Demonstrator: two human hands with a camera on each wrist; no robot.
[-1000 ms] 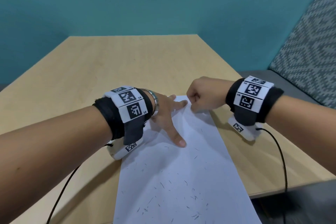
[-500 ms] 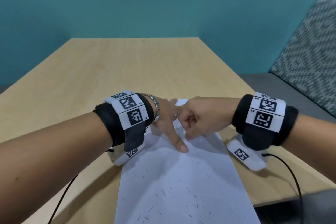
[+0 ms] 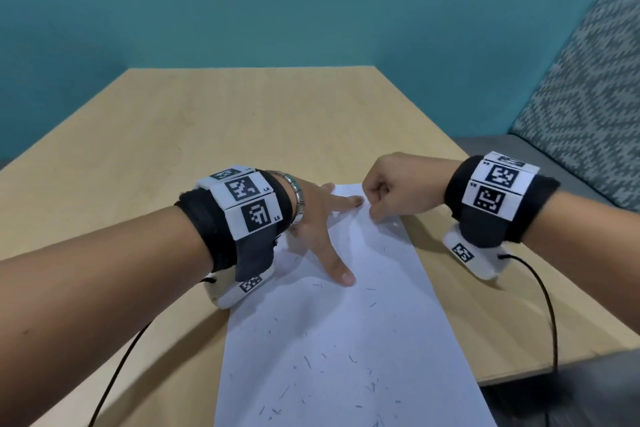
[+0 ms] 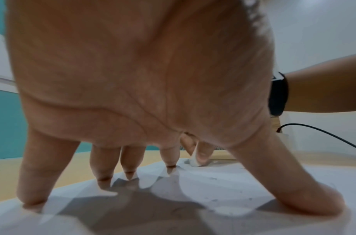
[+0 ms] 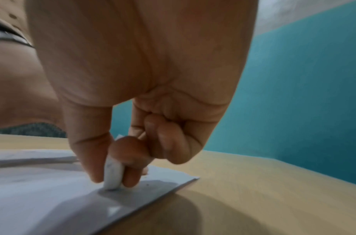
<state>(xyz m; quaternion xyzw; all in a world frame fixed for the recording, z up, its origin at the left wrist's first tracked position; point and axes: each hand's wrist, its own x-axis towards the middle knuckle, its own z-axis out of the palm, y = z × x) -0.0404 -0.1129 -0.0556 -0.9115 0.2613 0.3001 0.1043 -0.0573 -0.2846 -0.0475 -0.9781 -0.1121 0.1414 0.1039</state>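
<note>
Mostly done, I'd say: eraser (image 5: pixel 112 176), a small rounded white block pinched in the right hand (image 3: pixel 391 191), is pressed on the far right corner of the paper (image 3: pixel 346 340), with no marks visible there. Left hand (image 3: pixel 311 218), fingers splayed flat, pins the thin matte sheet to the smooth wooden worktop (image 3: pixel 207 121). Left to do: dark crumbs (image 3: pixel 306 362) littering the near half.

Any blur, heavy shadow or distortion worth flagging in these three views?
Head view: sharp, evenly lit. Left wrist view: the left hand fills the frame, soft and stretched, casting a dark shadow on the paper. Right wrist view: blur around the eraser that the right hand pinches.
</note>
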